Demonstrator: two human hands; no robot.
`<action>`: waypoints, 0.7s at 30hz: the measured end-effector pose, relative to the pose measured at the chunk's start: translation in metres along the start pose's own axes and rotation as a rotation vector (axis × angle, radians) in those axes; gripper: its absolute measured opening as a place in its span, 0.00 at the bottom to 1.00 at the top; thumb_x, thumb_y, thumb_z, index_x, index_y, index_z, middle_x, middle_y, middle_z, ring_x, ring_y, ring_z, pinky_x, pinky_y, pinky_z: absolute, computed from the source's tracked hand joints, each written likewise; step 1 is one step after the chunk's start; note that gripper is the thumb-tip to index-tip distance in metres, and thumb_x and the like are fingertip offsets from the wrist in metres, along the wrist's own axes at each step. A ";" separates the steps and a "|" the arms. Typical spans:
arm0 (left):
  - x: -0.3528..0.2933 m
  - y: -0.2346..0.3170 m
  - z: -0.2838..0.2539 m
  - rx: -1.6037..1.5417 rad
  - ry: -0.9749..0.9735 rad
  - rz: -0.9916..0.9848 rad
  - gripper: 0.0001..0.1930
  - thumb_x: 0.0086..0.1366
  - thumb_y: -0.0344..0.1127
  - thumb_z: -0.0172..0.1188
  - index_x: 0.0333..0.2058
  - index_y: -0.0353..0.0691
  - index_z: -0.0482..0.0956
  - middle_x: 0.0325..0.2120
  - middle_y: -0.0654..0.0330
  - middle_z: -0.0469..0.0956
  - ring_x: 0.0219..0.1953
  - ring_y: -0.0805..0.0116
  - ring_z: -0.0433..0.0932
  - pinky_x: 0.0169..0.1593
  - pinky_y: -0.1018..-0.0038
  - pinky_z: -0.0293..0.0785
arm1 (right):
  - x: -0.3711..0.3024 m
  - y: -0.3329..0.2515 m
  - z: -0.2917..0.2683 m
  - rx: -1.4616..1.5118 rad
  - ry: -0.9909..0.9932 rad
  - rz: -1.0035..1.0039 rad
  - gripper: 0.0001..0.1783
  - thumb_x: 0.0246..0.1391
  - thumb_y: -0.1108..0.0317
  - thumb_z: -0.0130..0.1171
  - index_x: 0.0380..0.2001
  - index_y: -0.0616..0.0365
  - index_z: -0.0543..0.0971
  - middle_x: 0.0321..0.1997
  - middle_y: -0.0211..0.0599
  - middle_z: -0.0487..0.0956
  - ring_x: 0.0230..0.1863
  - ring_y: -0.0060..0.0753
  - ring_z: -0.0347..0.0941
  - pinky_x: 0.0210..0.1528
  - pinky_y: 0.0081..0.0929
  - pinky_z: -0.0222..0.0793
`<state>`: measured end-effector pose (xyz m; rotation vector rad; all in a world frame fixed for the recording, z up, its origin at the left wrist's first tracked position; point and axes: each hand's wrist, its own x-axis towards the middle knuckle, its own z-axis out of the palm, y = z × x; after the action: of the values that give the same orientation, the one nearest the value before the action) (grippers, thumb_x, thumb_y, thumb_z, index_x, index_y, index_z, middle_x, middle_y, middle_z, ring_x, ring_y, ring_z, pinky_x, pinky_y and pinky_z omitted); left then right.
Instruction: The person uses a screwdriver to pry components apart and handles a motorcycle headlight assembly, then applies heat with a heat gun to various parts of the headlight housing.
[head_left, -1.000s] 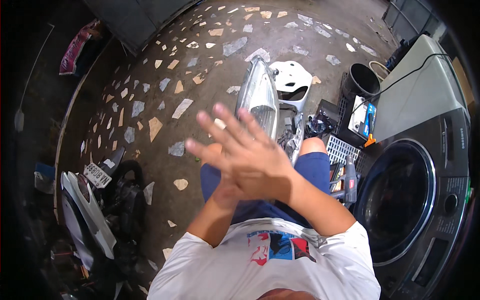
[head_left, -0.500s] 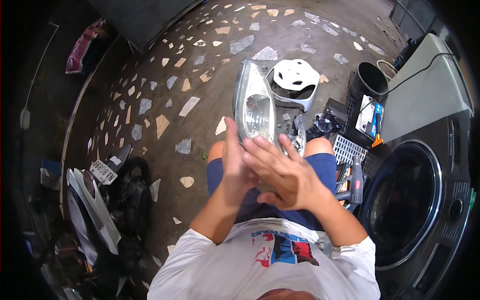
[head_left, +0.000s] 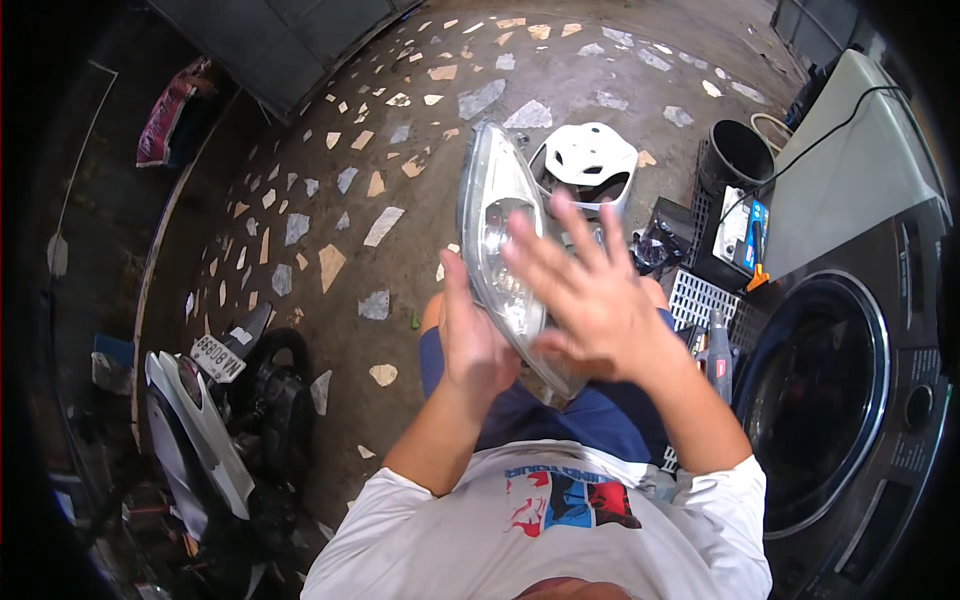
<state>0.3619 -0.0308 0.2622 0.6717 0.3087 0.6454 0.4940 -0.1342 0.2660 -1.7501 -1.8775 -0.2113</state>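
A long vehicle headlight (head_left: 500, 185) with a clear lens and dark rim lies lengthwise over my lap, its pointed end away from me. My left hand (head_left: 475, 335) grips its left edge, thumb up along the side; the other fingers are partly hidden by the lamp. Over the lens's right half, my right hand (head_left: 600, 310) is open with fingers spread and smeared by motion. Whether its fingertips touch the lens I cannot tell. Just beyond the lamp, a white plastic shell (head_left: 590, 155) with cut-outs rests on the floor.
To the right are a black bucket (head_left: 740, 155), a battery (head_left: 735, 235), crumpled black plastic (head_left: 660, 245), a light plastic grate (head_left: 700, 300), a heat gun (head_left: 718, 360) and a front-loading washer (head_left: 820, 400). A scooter (head_left: 205, 430) stands left. Stone pieces dot the floor.
My right hand has moved off my left hand, forward and right, and its fingers have spread. The left hand has shifted slightly, and more of the headlight's near end shows.
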 end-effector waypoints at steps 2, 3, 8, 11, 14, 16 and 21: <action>0.005 0.002 -0.021 0.063 0.029 0.034 0.38 0.77 0.67 0.35 0.67 0.40 0.67 0.61 0.56 0.76 0.61 0.62 0.76 0.63 0.62 0.72 | -0.026 -0.017 -0.006 0.164 -0.028 -0.057 0.43 0.49 0.54 0.70 0.69 0.50 0.69 0.79 0.33 0.60 0.80 0.57 0.49 0.76 0.70 0.38; 0.008 0.001 -0.023 -0.020 0.068 0.030 0.36 0.77 0.66 0.38 0.63 0.41 0.72 0.55 0.58 0.80 0.55 0.63 0.79 0.59 0.63 0.75 | -0.047 -0.013 0.003 0.206 0.102 -0.028 0.37 0.51 0.56 0.69 0.64 0.54 0.72 0.75 0.37 0.66 0.76 0.57 0.56 0.75 0.64 0.44; 0.030 0.002 -0.027 -0.051 0.106 0.115 0.31 0.77 0.62 0.43 0.61 0.41 0.73 0.51 0.60 0.82 0.49 0.64 0.81 0.54 0.64 0.77 | -0.252 0.051 0.140 0.436 0.982 1.388 0.14 0.63 0.68 0.65 0.47 0.64 0.77 0.46 0.43 0.80 0.44 0.37 0.78 0.53 0.33 0.74; 0.038 0.003 -0.033 0.051 0.101 0.187 0.29 0.78 0.59 0.43 0.61 0.42 0.73 0.51 0.61 0.81 0.51 0.64 0.80 0.57 0.64 0.76 | -0.336 0.064 0.178 0.474 1.345 1.853 0.21 0.60 0.68 0.68 0.50 0.69 0.75 0.46 0.45 0.80 0.46 0.39 0.78 0.51 0.35 0.76; 0.046 -0.007 -0.034 0.008 0.052 0.169 0.29 0.78 0.59 0.43 0.63 0.42 0.71 0.55 0.60 0.79 0.55 0.64 0.78 0.59 0.63 0.74 | -0.368 0.065 0.189 0.616 1.403 2.161 0.32 0.50 0.67 0.77 0.52 0.76 0.73 0.51 0.53 0.81 0.46 0.45 0.81 0.47 0.45 0.80; 0.041 -0.002 -0.034 0.146 0.157 0.243 0.31 0.78 0.58 0.43 0.67 0.42 0.66 0.60 0.58 0.74 0.61 0.61 0.73 0.65 0.59 0.69 | -0.347 0.072 0.209 0.172 1.119 2.368 0.38 0.41 0.58 0.83 0.48 0.77 0.79 0.51 0.55 0.83 0.49 0.49 0.82 0.54 0.41 0.78; 0.039 -0.013 -0.038 0.204 0.162 0.286 0.34 0.78 0.60 0.41 0.69 0.39 0.62 0.65 0.55 0.69 0.66 0.60 0.69 0.70 0.61 0.62 | -0.348 0.085 0.214 -0.039 1.138 2.313 0.35 0.48 0.60 0.76 0.50 0.77 0.75 0.45 0.65 0.83 0.49 0.60 0.82 0.54 0.45 0.75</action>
<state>0.3804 0.0046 0.2232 0.8699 0.4369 0.9528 0.5112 -0.3239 -0.1051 -1.8825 1.2142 -0.1694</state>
